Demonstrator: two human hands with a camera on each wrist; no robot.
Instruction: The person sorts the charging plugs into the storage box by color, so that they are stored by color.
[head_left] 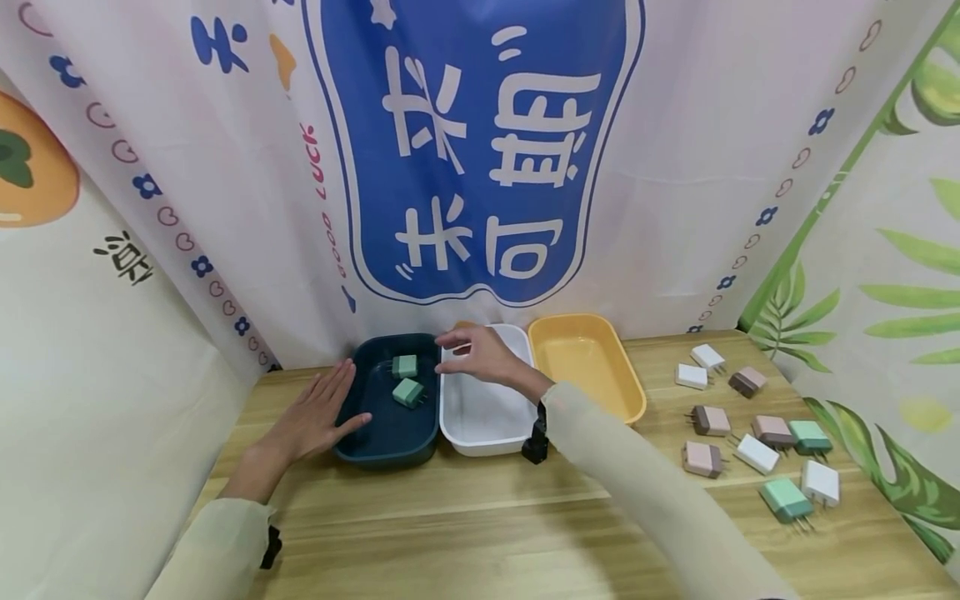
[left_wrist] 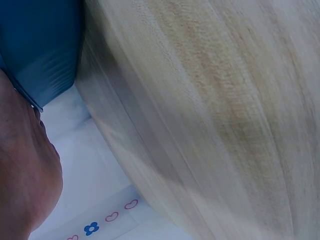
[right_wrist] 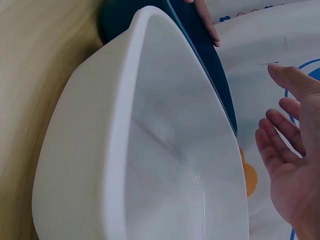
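My left hand [head_left: 318, 414] rests on the left rim of a dark blue tray [head_left: 382, 454], its fingers extended and the thumb over the near-left part. Inside that tray lie two green charger plugs, one charger plug [head_left: 405, 367] behind the other charger plug [head_left: 408, 392]. Above the white tray [head_left: 487, 417] hovers my right hand [head_left: 483, 354], fingertips toward the blue tray's right rim. In the right wrist view this hand [right_wrist: 295, 140] has loosely bent fingers and holds nothing. Only part of my left hand [left_wrist: 27, 165] shows beside the blue tray [left_wrist: 45, 50] in the left wrist view.
A yellow tray [head_left: 585, 367] stands right of the white one, all three side by side at the table's back edge. On the right of the wooden table [head_left: 465, 533] several white, pink-brown and green charger plugs lie scattered, including a green plug [head_left: 786, 498]. A printed curtain [head_left: 675, 208] hangs behind.
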